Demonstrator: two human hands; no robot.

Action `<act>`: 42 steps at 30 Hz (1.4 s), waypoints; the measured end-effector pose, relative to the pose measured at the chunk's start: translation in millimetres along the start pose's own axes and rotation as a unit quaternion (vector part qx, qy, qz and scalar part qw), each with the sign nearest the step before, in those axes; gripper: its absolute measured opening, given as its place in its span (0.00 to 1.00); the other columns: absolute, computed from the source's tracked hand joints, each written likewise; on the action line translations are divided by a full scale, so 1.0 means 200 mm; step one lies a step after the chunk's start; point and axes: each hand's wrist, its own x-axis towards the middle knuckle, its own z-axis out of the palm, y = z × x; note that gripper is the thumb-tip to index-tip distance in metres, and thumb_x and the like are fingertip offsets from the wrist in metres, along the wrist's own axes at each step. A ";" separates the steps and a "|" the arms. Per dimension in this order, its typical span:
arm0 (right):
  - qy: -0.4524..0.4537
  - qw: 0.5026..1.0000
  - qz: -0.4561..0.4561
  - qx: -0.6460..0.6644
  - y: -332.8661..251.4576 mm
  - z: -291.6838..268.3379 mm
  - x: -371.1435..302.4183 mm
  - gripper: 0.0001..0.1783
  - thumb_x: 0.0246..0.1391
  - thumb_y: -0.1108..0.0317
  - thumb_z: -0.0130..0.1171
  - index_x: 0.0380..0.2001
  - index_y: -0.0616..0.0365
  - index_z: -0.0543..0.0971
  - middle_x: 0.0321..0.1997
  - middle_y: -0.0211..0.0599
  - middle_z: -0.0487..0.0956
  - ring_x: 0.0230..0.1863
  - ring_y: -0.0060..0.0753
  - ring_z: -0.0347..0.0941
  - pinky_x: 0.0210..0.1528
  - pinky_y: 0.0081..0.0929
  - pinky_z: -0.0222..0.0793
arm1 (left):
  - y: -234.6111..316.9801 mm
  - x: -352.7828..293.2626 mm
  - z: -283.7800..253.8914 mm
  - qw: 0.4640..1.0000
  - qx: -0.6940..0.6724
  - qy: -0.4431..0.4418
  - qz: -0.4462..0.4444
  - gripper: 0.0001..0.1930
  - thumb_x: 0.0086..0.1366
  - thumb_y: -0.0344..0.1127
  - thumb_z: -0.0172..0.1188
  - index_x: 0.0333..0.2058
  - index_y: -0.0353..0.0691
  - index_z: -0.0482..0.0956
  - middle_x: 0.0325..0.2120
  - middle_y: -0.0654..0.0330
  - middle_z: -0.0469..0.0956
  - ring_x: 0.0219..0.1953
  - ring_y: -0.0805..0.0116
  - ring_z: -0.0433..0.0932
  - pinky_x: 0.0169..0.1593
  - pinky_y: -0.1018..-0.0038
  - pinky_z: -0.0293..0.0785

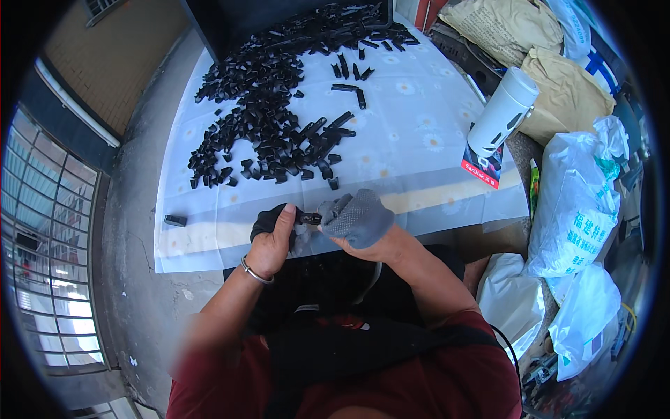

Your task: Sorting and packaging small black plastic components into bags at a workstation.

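At the table's near edge, my two hands meet around a small black plastic piece [310,218]. My left hand [273,239], its fingers covered in black and its thumb bare, pinches the piece from the left. My right hand [357,218] wears a grey dotted glove and closes over the piece's right end; the fingers hide most of it. Just beyond them spreads a big heap of small black plastic pieces [258,122], with longer black strips [321,140] along its right side. One loose black piece [175,221] lies apart at the table's left edge.
A black crate [204,31] stands at the far end, with pieces spilling out of it. On the right of the flowered tablecloth [412,140] are a white tumbler [504,112] and a red-and-black card package [483,171]. White sacks [576,202] and brown sacks [565,94] crowd the right side.
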 end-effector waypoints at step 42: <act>0.120 0.934 0.099 -0.322 0.23 -0.10 0.08 0.10 0.39 0.70 0.56 0.30 0.53 0.77 0.26 0.39 0.75 0.27 0.39 0.70 0.27 0.34 0.64 | -0.14 0.24 -0.04 0.901 0.300 0.083 0.303 0.11 0.49 0.35 0.61 0.33 0.41 0.74 0.28 0.53 0.75 0.28 0.55 0.75 0.31 0.66 0.71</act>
